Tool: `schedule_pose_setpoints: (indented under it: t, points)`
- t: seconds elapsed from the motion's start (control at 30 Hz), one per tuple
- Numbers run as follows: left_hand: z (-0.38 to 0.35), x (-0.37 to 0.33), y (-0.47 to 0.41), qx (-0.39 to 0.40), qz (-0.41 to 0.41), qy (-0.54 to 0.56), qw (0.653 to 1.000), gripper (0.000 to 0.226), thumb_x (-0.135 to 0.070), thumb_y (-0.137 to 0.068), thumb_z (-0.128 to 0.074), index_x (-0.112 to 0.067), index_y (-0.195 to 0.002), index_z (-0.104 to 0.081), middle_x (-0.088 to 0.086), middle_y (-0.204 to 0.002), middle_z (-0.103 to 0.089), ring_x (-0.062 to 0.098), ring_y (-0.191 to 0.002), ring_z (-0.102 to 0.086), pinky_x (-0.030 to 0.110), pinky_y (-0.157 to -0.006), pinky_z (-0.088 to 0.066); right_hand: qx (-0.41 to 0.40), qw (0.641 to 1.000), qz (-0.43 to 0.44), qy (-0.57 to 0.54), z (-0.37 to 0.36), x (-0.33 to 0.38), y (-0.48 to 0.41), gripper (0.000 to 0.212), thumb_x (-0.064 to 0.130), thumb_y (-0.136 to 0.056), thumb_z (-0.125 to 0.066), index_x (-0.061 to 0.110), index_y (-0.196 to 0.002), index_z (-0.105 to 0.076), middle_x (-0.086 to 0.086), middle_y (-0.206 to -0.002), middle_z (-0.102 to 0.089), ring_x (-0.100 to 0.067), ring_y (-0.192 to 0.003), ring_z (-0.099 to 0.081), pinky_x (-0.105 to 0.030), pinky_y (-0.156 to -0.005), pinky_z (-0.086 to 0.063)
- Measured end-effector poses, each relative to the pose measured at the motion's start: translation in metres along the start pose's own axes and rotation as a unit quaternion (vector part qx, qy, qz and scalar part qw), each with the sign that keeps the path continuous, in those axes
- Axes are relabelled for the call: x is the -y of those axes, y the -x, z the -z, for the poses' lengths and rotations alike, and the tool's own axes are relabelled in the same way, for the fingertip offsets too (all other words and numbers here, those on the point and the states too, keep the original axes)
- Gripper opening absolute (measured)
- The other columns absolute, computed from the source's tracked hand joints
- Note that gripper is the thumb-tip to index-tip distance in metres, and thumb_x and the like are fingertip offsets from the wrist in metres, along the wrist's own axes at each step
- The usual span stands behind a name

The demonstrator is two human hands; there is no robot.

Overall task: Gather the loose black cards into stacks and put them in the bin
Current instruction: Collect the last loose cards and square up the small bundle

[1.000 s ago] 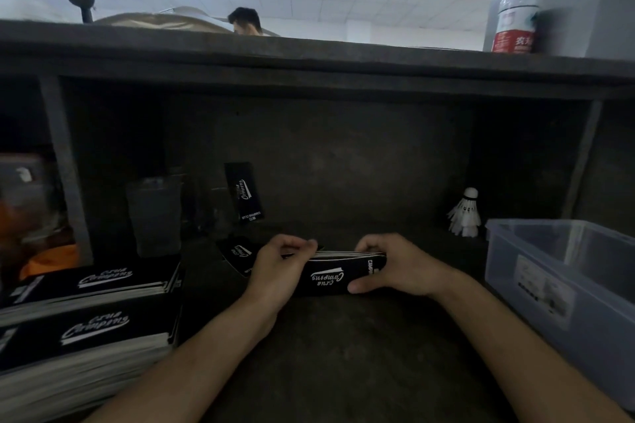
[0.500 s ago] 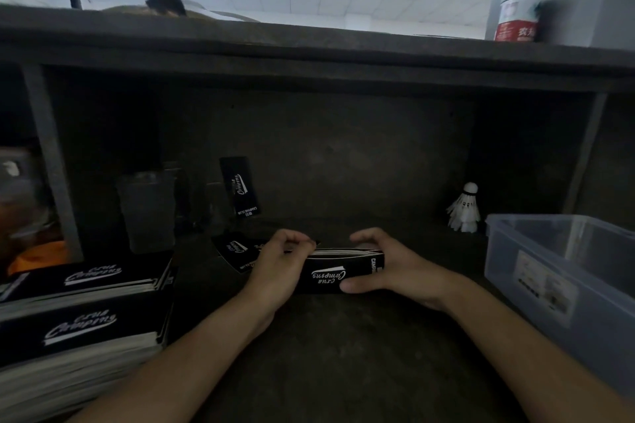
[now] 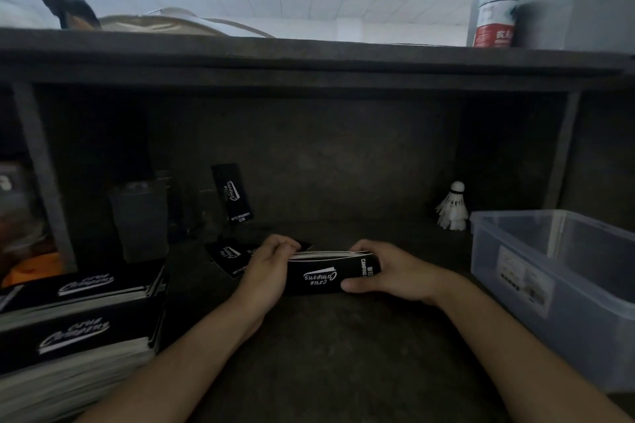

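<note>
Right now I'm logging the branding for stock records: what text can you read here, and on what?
"Crua Camping", upside down: card stack gripped by left hand and right hand.
"CAMPING C", cut off: that stack's right end.
"Crua Camping": left stacks.
"CLUB": foot of leaning card.
Bottle label, bin label, loose cards: too blurred.

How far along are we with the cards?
Done: two tall stacks sit at left, though no cards show in the bin. In hand: left hand and right hand grip a stack standing on edge. Left: loose cards behind the left hand, one upright card farther back, then binning everything.
</note>
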State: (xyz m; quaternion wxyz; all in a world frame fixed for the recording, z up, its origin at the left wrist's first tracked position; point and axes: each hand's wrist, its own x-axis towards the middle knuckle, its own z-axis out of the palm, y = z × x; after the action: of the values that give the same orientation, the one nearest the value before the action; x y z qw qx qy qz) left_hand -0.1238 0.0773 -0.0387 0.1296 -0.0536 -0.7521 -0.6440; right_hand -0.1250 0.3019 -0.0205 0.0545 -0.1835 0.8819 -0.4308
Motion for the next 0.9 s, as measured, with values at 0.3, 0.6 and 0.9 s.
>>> schedule_pose_setpoints:
  t: [0.3, 0.6, 0.9]
  points:
    - [-0.007, -0.028, 0.017, 0.016, -0.399, -0.394, 0.828, 0.026, -0.042, -0.096, -0.055, -0.031, -0.117, -0.067, -0.012, -0.108, -0.057, 0.007, -0.100, -0.052, 0.027, -0.087, -0.043, 0.005, 0.999, 0.042, 0.018, -0.002, -0.001, 0.001, 0.031, 0.023, -0.088, -0.079, 0.020, -0.117, -0.069, -0.002, -0.113, -0.074, -0.017, -0.107, -0.070, -0.043, -0.101, -0.054]
    - [-0.042, -0.049, 0.017, 0.080, -0.345, -0.411, 0.840, 0.016, -0.028, -0.093, -0.068, -0.035, -0.107, -0.070, -0.017, -0.100, -0.056, -0.001, -0.099, -0.049, 0.018, -0.083, -0.040, 0.020, 0.997, 0.070, 0.016, -0.001, -0.004, 0.001, 0.011, 0.026, -0.091, -0.075, 0.035, -0.096, -0.070, 0.010, -0.094, -0.073, -0.002, -0.088, -0.068, -0.027, -0.081, -0.052]
    - [-0.010, -0.051, 0.012, -0.132, -0.211, 0.040, 0.968, 0.040, 0.001, -0.096, -0.059, -0.028, -0.122, -0.049, -0.005, -0.107, -0.065, 0.006, -0.093, -0.070, 0.027, -0.079, -0.059, -0.029, 0.997, 0.067, 0.020, 0.004, -0.012, -0.004, 0.034, 0.030, -0.083, -0.084, 0.022, -0.114, -0.072, 0.005, -0.111, -0.076, -0.009, -0.105, -0.070, -0.039, -0.100, -0.054]
